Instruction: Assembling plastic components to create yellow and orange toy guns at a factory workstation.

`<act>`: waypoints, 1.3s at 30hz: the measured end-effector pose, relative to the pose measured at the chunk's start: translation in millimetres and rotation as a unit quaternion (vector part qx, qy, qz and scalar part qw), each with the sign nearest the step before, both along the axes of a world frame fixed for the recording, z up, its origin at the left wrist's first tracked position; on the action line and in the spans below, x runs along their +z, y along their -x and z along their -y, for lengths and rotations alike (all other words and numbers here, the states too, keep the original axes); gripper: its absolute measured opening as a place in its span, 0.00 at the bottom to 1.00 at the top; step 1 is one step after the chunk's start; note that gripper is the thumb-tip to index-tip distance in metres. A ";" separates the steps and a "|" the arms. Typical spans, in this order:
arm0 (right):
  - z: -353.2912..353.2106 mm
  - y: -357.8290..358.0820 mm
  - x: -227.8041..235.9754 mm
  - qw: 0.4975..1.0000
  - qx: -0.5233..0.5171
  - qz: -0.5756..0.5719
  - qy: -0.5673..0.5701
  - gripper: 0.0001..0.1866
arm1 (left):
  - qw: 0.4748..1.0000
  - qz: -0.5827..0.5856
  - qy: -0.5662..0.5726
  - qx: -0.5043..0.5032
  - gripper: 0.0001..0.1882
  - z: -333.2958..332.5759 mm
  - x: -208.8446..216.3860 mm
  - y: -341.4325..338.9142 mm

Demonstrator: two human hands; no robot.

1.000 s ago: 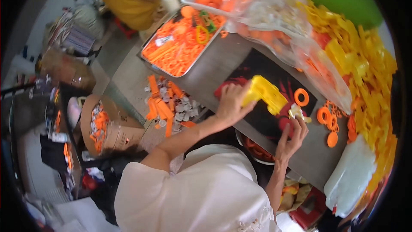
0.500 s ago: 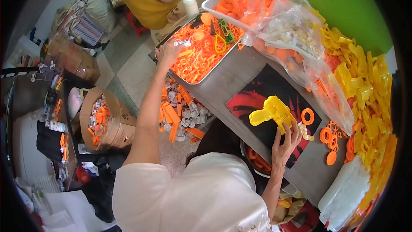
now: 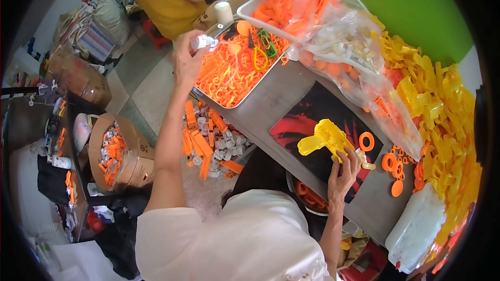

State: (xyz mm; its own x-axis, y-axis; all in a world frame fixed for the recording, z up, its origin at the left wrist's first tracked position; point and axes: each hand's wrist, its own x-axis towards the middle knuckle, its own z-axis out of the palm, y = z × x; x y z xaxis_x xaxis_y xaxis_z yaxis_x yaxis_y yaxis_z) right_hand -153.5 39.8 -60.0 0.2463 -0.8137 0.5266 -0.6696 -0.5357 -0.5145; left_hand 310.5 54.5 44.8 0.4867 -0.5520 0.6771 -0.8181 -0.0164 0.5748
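My left hand (image 3: 186, 63) is raised over the left edge of a metal tray (image 3: 253, 84), its fingers closed on a small white bottle-like plastic piece (image 3: 201, 42). Small orange plastic parts (image 3: 229, 67) fill that tray. On a black and red mat (image 3: 299, 112) lies a yellow toy gun shell (image 3: 326, 139); my right hand (image 3: 344, 174) grips its near right end with curled fingers. A pale translucent piece (image 3: 366, 162) sits just beside those fingertips. An orange ring (image 3: 366, 141) rests on the mat's right side.
Green-handled snips (image 3: 267, 43) and a yellow-handled tool (image 3: 260, 58) lie in the tray. Yellow shells (image 3: 432, 99) heap along the right, behind clear bags of parts (image 3: 354, 47). A box (image 3: 122, 158) and loose parts (image 3: 213, 138) stand on the floor. A person in yellow (image 3: 161, 0) sits far left.
My left hand has lifted from the tray's left edge, moving left and up with the small white piece in its fingers. My right hand stays at the yellow shell. The whole view has shifted slightly.
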 end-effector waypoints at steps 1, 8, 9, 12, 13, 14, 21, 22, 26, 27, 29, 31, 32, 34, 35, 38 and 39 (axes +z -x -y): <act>1.3 -4.8 12.9 0.999 0.030 0.026 0.000 0.13 | 1.000 0.001 0.003 -0.003 0.21 -6.4 16.6 12.2; 17.3 -59.3 101.3 0.963 0.191 0.183 -0.051 0.15 | 0.974 -0.015 0.139 -0.180 0.24 -33.1 83.4 107.6; 19.3 -70.1 114.0 0.961 0.193 0.190 -0.057 0.17 | 0.964 -0.017 0.145 -0.223 0.24 -34.5 80.7 119.5; 24.1 -85.3 140.4 0.955 0.197 0.215 -0.048 0.21 | 0.929 -0.025 0.150 -0.337 0.25 -22.6 65.7 164.4; 27.4 -84.4 145.4 0.940 0.213 0.252 -0.085 0.21 | 0.914 -0.020 0.155 -0.375 0.25 -18.6 57.8 179.5; 27.2 -82.7 144.0 0.902 0.220 0.337 -0.156 0.18 | 0.907 -0.035 0.146 -0.394 0.25 -16.0 50.3 193.0; -2.4 -3.5 122.6 0.777 0.245 0.549 -0.184 0.15 | 0.824 0.050 0.114 -0.552 0.23 -4.7 13.1 272.5; -8.8 10.3 115.0 0.743 0.248 0.593 -0.185 0.14 | 0.807 0.045 0.076 -0.584 0.23 -2.8 12.6 279.2; -24.5 78.3 91.0 0.733 0.202 0.607 -0.231 0.14 | 0.870 -0.060 -0.109 -0.477 0.23 42.1 -43.9 259.9; -24.4 96.7 92.9 0.756 0.191 0.576 -0.244 0.14 | 0.870 -0.061 -0.110 -0.476 0.23 50.6 -64.9 254.7; -21.6 117.0 106.3 0.785 0.164 0.540 -0.258 0.11 | 0.920 0.072 -0.130 -0.363 0.25 61.2 -96.1 249.3; -12.4 114.0 121.9 0.817 0.127 0.467 -0.313 0.09 | 0.922 0.119 -0.151 -0.336 0.27 60.3 -113.4 252.5; -6.7 109.8 125.7 0.842 0.088 0.390 -0.363 0.08 | 0.920 0.165 -0.171 -0.310 0.28 59.7 -116.7 255.9; 11.3 79.7 109.8 0.866 0.092 0.291 -0.395 0.05 | 0.921 0.142 -0.191 -0.309 0.26 60.6 -118.5 259.7; 19.8 67.1 94.5 0.876 0.098 0.231 -0.412 0.05 | 0.925 0.129 -0.175 -0.311 0.25 60.8 -117.8 261.5; 42.9 33.7 50.1 0.892 0.096 0.104 -0.429 0.08 | 0.909 -0.060 -0.180 -0.372 0.22 56.7 -112.5 267.7; 46.9 26.1 42.3 0.904 0.079 0.099 -0.408 0.09 | 0.858 -0.236 -0.189 -0.415 0.22 54.1 -111.9 270.2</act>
